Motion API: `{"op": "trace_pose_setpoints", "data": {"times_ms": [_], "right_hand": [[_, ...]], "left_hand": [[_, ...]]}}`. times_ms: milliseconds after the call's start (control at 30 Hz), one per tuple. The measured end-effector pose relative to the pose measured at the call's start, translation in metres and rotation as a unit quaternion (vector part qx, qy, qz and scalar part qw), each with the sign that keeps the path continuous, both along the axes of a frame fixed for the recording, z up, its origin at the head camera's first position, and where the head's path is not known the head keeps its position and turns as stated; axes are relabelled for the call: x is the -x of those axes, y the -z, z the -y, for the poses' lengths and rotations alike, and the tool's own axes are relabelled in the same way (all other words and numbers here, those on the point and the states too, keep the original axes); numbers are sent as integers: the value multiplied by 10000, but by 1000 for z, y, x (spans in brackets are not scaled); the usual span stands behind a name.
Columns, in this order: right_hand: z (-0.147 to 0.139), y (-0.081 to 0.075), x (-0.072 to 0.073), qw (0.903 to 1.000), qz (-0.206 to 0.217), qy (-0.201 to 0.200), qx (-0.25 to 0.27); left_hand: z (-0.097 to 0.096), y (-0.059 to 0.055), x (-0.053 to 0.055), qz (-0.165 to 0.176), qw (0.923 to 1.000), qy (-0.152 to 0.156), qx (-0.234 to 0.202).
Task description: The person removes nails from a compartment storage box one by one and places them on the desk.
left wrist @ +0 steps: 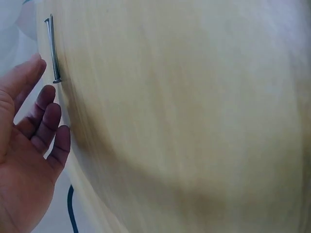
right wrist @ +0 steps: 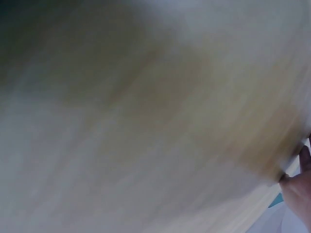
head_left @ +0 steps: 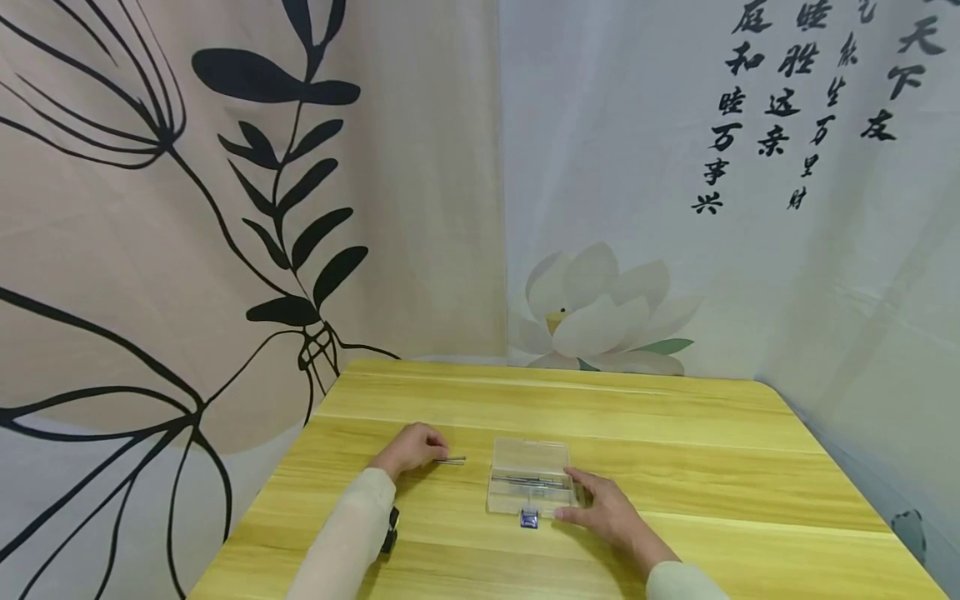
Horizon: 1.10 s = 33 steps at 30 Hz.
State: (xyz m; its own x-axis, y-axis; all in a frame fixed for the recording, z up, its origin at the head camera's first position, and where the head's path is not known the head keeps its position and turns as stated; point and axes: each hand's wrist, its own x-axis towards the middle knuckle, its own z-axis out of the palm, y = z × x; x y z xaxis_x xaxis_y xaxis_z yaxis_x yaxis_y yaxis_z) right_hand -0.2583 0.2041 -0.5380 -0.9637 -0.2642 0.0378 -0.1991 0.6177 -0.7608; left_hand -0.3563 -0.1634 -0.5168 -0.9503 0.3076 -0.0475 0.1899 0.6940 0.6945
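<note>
Two metal nails [head_left: 452,460] lie side by side on the table, left of a clear plastic box. In the left wrist view the nails [left wrist: 54,51] have their heads at opposite ends. My left hand [head_left: 412,450] is beside them, fingertips right at their near end, thumb and fingers apart in the left wrist view. The clear box [head_left: 496,502] stands with its lid raised at the back and holds several long nails [head_left: 532,482]. My right hand [head_left: 606,506] grips the box's right side, thumb at the front corner and fingers farther back. Only part of this hand [right wrist: 297,191] enters the blurred right wrist view.
A blue-and-white tag or clasp [head_left: 529,519] sits at the box's front edge. The wood-grain table [head_left: 660,433] reaches back to a printed curtain [head_left: 427,208]. A black band [head_left: 390,531] shows by the left sleeve [head_left: 348,533].
</note>
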Motion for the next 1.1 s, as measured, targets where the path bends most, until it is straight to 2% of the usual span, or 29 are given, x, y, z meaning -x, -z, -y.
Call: {"op": "trace_pose_setpoints", "data": {"times_ms": [233,433,900,1100], "right_hand": [[-1,2,1,10000,-19,9,-3],[-1,1,1,10000,-5,-8,-5],[0,-1,-2,10000,-38,10,-38],[0,0,-1,10000,-43,20,-36]], "left_hand": [[-3,-3,2,-30,9998,3,-192],[-13,-11,2,-171,9989,180,-402],[-59,-27,-3,-431,9947,721,-586],[-78,-31,-5,-398,9933,873,-649]]}}
